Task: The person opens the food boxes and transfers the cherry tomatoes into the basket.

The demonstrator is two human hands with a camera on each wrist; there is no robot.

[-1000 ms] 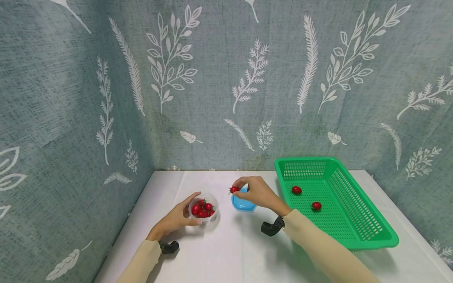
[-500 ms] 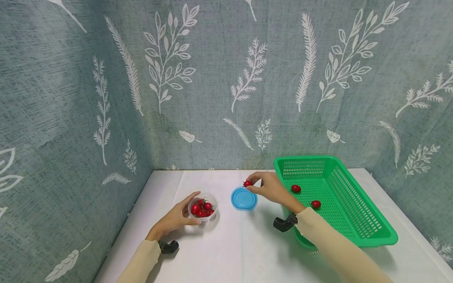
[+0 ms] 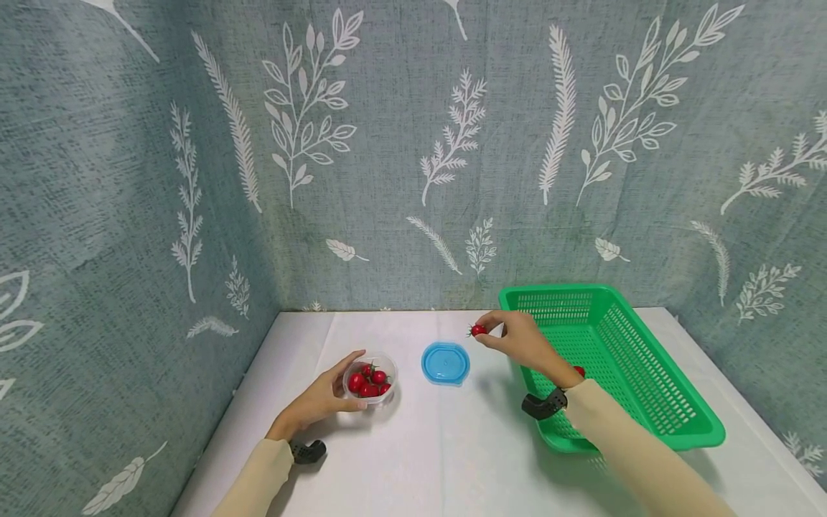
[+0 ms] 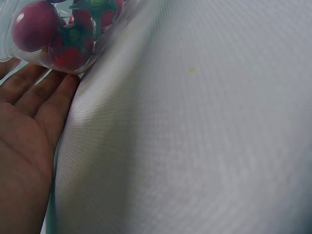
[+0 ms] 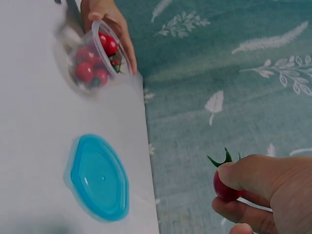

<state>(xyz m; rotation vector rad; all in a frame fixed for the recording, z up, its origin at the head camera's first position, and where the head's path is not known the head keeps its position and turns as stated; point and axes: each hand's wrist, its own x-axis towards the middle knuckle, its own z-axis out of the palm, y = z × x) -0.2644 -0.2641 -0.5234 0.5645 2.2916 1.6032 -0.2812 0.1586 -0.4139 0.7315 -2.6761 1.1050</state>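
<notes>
Below and right of the frame's centre, pinches a tomato (image 3: 478,330) in the right hand (image 3: 523,340) with its leafy top (image 5: 228,157) uncovered, probably to avoid crushing it, and lower left of centre clasps a clear tub (image 3: 382,360) of tomatoes (image 3: 369,390) in the left hand (image 3: 321,396), apparently for steadiness.

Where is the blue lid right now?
In the head view, the blue lid lies flat on the white tabletop, right of the clear tub of tomatoes and left of the green basket, apart from both.
</notes>
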